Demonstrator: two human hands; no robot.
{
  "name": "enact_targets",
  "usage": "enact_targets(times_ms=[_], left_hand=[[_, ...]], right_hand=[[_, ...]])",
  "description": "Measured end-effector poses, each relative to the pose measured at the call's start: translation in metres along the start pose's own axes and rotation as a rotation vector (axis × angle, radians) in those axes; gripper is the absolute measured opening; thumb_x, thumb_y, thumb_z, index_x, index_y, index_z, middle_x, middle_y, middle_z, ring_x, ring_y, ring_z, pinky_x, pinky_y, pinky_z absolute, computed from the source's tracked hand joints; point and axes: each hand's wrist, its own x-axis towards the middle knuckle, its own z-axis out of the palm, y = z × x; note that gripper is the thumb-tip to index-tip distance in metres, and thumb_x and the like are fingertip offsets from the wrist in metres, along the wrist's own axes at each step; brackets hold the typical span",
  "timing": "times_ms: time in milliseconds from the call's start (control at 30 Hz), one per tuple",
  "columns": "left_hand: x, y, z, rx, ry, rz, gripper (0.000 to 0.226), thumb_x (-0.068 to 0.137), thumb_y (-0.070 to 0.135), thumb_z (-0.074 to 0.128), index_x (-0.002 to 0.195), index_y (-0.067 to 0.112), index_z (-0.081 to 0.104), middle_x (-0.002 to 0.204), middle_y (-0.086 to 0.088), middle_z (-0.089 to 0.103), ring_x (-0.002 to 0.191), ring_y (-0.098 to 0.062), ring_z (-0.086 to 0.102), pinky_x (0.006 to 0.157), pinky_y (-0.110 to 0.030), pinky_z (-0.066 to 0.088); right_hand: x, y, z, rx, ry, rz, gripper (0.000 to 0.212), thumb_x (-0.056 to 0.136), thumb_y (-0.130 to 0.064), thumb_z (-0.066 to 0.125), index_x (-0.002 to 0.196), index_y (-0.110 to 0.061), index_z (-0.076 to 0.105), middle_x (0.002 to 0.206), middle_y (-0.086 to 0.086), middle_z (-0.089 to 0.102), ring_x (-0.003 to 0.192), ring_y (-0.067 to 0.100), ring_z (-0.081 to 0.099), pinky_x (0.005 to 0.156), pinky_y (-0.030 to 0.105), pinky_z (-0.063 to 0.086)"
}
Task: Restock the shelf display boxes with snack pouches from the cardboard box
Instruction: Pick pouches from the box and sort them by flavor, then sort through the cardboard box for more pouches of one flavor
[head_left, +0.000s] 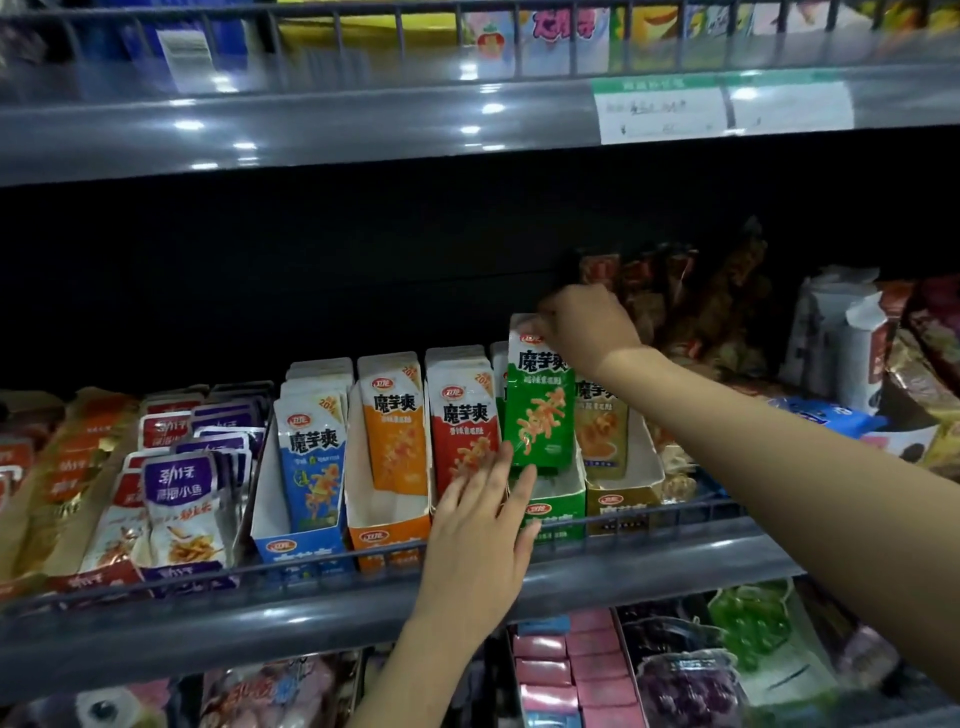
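- The left hand (475, 540), low in the middle, has flat fingers touching the red pouches (465, 421).
- The right hand (587, 325) pinches the green pouch (540, 400) by its top, above the green box (558, 506).
- Slide it straight down, standing tall.

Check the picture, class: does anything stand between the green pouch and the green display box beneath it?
Nothing visible does. The right hand holds the green pouch above the green display box; the left hand lies in front.
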Motion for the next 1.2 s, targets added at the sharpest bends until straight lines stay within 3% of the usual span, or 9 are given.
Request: enact_targets(times_ms=[167,300,467,567,700,833,1000,1133,1200], left_hand=[[-0.001,0.001,-0.002,0.005,-0.009,-0.002,0.051,0.091,0.044,0.033,0.134,0.022,0.052,0.142,-0.007,0.048,0.126,-0.02,0.052,0.104,-0.045,0.032],[-0.002,0.003,-0.002,-0.01,-0.004,0.001,0.053,0.091,0.044,0.032,0.135,0.02,0.051,0.142,-0.008,0.048,0.127,-0.021,0.051,0.11,-0.04,0.032],[-0.002,0.004,-0.001,-0.013,-0.009,-0.017,0.055,0.091,0.045,0.032,0.135,0.019,0.05,0.143,-0.008,0.048,0.13,-0.022,0.048,0.108,-0.044,0.036],[-0.005,0.007,-0.001,-0.026,0.003,-0.027,0.055,0.091,0.043,0.032,0.137,0.017,0.049,0.144,-0.008,0.046,0.134,-0.023,0.043,0.109,-0.046,0.025],[-0.016,0.017,-0.004,-0.04,0.027,-0.052,0.054,0.092,0.042,0.032,0.14,0.019,0.041,0.149,-0.009,0.039,0.141,-0.022,0.025,0.109,-0.046,0.016],[-0.038,0.034,-0.011,-0.089,0.011,-0.097,0.057,0.092,0.041,0.031,0.144,0.017,0.036,0.154,-0.011,0.028,0.143,-0.023,0.016,0.109,-0.047,0.014],[-0.082,0.072,-0.015,-0.285,-0.002,-0.118,0.053,0.093,0.041,0.03,0.141,0.02,0.038,0.154,-0.007,0.027,0.144,-0.02,0.016,0.114,-0.042,0.01],[-0.126,0.106,-0.012,-0.523,-0.184,-0.235,0.074,0.084,0.055,0.008,0.149,0.024,0.027,0.158,0.004,0.003,0.142,-0.006,-0.005,0.114,-0.029,-0.005],[-0.149,0.12,-0.002,-0.59,-0.24,-0.298,0.059,0.094,0.049,0.022,0.147,0.024,0.031,0.159,0.001,0.012,0.145,-0.01,0.005,0.116,-0.03,0.005]], right_hand=[[-0.004,0.003,0.026,-0.037,-0.194,-0.1,0.021,0.091,-0.004,0.05,0.106,-0.007,0.065,0.107,0.014,0.064,0.102,0.031,0.059,0.075,0.033,0.048],[-0.012,0.01,0.039,-0.039,-0.138,-0.108,0.039,0.092,-0.014,0.054,0.131,-0.017,0.055,0.128,0.013,0.053,0.111,0.031,0.055,0.087,0.037,0.048],[-0.021,0.017,0.048,0.063,-0.057,-0.078,0.044,0.091,-0.017,0.06,0.134,-0.022,0.053,0.13,0.009,0.043,0.11,0.028,0.054,0.088,0.034,0.047],[-0.035,0.023,0.047,0.17,-0.042,-0.032,0.049,0.091,-0.018,0.061,0.138,-0.022,0.048,0.138,0.006,0.041,0.112,0.024,0.053,0.094,0.033,0.045],[-0.079,0.027,0.04,0.208,0.161,-0.084,0.042,0.086,-0.023,0.066,0.128,-0.017,0.059,0.127,0.009,0.053,0.103,0.027,0.059,0.083,0.037,0.052],[-0.141,0.029,0.031,0.246,0.212,-0.087,0.038,0.086,-0.021,0.067,0.123,-0.014,0.062,0.113,0.007,0.058,0.096,0.025,0.06,0.072,0.026,0.046],[-0.241,0.038,0.034,0.334,0.225,0.006,0.034,0.085,-0.019,0.068,0.118,-0.016,0.064,0.106,0.002,0.06,0.092,0.018,0.061,0.073,0.024,0.047],[-0.327,0.052,0.049,0.359,0.15,0.135,0.034,0.085,-0.024,0.067,0.117,-0.018,0.064,0.099,0.0,0.061,0.084,0.019,0.063,0.071,0.026,0.05],[-0.368,0.064,0.061,0.339,0.084,0.218,0.035,0.085,-0.029,0.062,0.118,-0.019,0.063,0.102,0.0,0.061,0.089,0.021,0.062,0.075,0.031,0.05]])
